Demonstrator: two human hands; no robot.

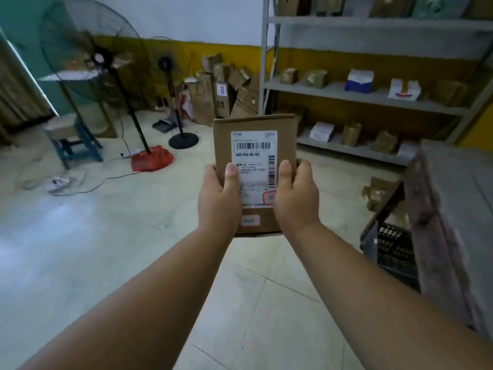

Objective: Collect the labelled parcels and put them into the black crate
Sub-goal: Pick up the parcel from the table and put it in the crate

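A flat brown cardboard parcel [254, 124] with a white barcode label is held upright in front of me, above the tiled floor. My left hand [218, 198] grips its lower left side, thumb on the label. My right hand [296, 196] grips its lower right side, thumb on the label too. The black crate [392, 252] sits low at the right, partly hidden under a grey table [458, 198]. More small parcels [322, 130] lie on the metal shelves.
A grey metal shelf rack [346, 94] stands at the back right. Two standing fans [106, 62] rise at the left, with cables and a red bag [152, 158] on the floor. A blue stool [72, 137] is at far left. Flattened cartons [221, 92] lean on the back wall.
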